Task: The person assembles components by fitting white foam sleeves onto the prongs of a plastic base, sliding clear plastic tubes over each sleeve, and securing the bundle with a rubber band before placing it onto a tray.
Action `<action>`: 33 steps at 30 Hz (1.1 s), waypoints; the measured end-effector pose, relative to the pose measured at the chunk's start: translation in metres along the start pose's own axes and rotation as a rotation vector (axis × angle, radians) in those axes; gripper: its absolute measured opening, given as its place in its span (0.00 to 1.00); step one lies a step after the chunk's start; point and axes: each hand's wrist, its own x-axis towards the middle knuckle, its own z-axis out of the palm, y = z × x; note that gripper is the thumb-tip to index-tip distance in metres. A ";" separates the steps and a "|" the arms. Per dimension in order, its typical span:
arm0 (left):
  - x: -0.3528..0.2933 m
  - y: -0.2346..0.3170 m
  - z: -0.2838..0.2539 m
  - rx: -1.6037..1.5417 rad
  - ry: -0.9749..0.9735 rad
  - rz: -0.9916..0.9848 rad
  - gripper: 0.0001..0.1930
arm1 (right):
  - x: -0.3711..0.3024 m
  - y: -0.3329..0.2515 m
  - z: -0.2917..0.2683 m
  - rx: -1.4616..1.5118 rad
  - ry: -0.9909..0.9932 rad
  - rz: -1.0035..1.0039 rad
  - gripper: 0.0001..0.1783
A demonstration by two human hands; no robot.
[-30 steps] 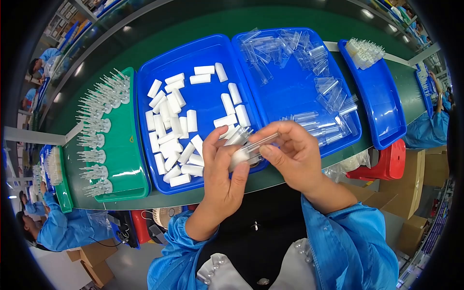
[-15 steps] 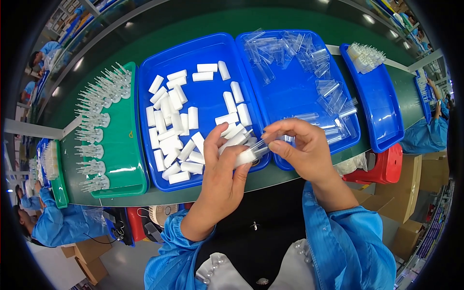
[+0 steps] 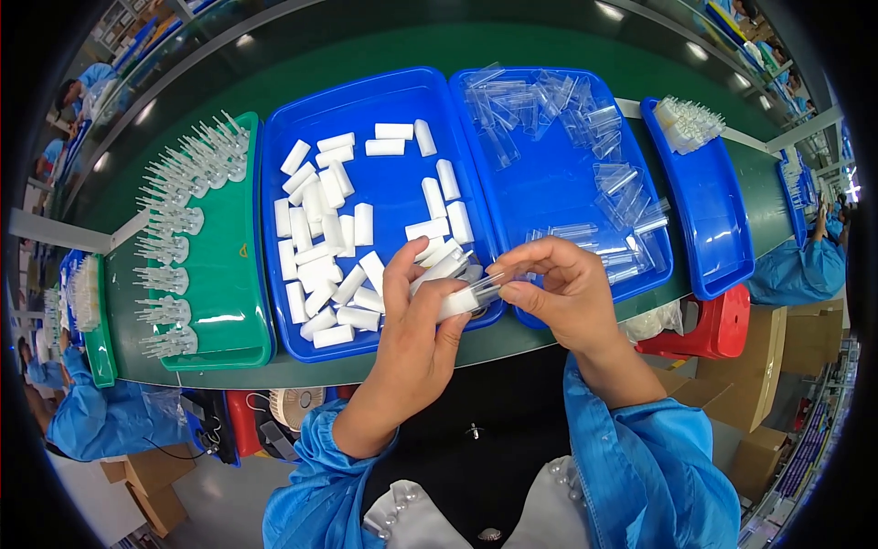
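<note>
Tube of clear plastic (image 3: 488, 290), pinched by the right hand (image 3: 571, 288), meets one end of a white cylindrical block (image 3: 458, 304) grasped in the left hand (image 3: 413, 316), above the near edge of the green counter (image 3: 498, 339).

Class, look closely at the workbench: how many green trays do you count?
2. One large green tray lies left of the blue tray holding white blocks; another green tray sits at the far left. Others may be hidden.
</note>
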 end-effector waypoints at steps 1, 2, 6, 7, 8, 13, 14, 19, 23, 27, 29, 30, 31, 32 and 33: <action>0.000 0.000 0.000 0.017 0.004 0.004 0.11 | 0.000 0.001 0.000 -0.003 -0.001 0.000 0.15; -0.001 0.000 0.000 0.034 0.007 0.007 0.11 | -0.001 0.001 0.000 -0.081 0.004 -0.046 0.14; -0.001 -0.002 0.001 0.022 0.018 0.005 0.12 | -0.002 -0.001 -0.001 -0.217 -0.015 -0.106 0.13; -0.002 -0.002 0.001 0.013 0.028 0.021 0.13 | -0.002 -0.001 0.000 -0.217 -0.016 -0.106 0.13; -0.003 -0.002 0.002 0.004 0.038 0.037 0.14 | -0.001 0.000 0.001 -0.102 -0.002 -0.051 0.12; -0.004 -0.005 0.000 -0.069 0.061 0.072 0.28 | -0.004 0.000 0.003 -0.031 0.009 0.014 0.11; -0.004 -0.005 0.000 -0.121 0.060 0.077 0.34 | -0.005 0.001 0.004 -0.037 -0.008 0.006 0.11; -0.007 -0.006 0.004 -0.268 0.071 0.173 0.42 | -0.006 0.004 0.007 -0.043 -0.045 0.011 0.12; -0.008 -0.010 0.008 -0.190 0.039 0.230 0.45 | -0.009 0.011 0.013 -0.081 -0.058 -0.048 0.11; -0.008 -0.011 0.009 -0.169 0.093 0.309 0.44 | -0.015 0.015 0.017 -0.091 -0.060 -0.110 0.11; -0.006 -0.008 0.008 -0.234 0.082 0.358 0.45 | -0.014 0.015 0.017 -0.089 -0.053 -0.134 0.12; -0.006 -0.007 0.006 -0.231 0.083 0.359 0.45 | -0.014 0.014 0.016 -0.090 -0.043 -0.157 0.13; -0.006 -0.005 0.005 -0.281 0.071 0.339 0.46 | -0.012 0.011 0.013 -0.090 -0.045 -0.157 0.13; -0.006 -0.003 0.003 -0.330 0.060 0.319 0.47 | -0.010 0.004 0.011 -0.217 -0.083 -0.214 0.14; -0.007 0.000 -0.003 -0.330 0.062 0.320 0.47 | -0.008 -0.004 0.010 -0.345 -0.121 -0.271 0.14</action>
